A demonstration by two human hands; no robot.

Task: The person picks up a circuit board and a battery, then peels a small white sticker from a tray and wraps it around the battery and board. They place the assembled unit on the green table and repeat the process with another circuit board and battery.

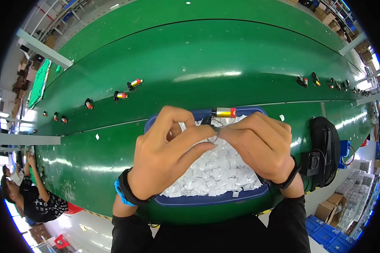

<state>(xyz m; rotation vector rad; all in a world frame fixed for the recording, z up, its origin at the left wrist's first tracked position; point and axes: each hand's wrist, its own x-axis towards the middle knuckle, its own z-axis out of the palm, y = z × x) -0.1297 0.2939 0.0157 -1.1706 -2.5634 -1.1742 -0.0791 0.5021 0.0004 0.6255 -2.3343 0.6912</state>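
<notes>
My left hand (166,152) and my right hand (261,145) meet fingertip to fingertip over a blue tray (207,200). Both are closed in a pinch on the wired black end of a small battery assembly. Its cylindrical cell (223,112), banded silver, yellow and red, sticks out above the fingers, near the tray's far rim. Thin wires loop below the fingertips. What exactly lies between the fingers is mostly hidden. Many small white square pieces (215,170) fill the tray under my hands.
Similar battery assemblies (134,84) lie spread along the green table (190,55), left and right. A black bag (325,147) and a black boxy device (311,163) sit at the right. At the far left, another person (33,198) works at the table.
</notes>
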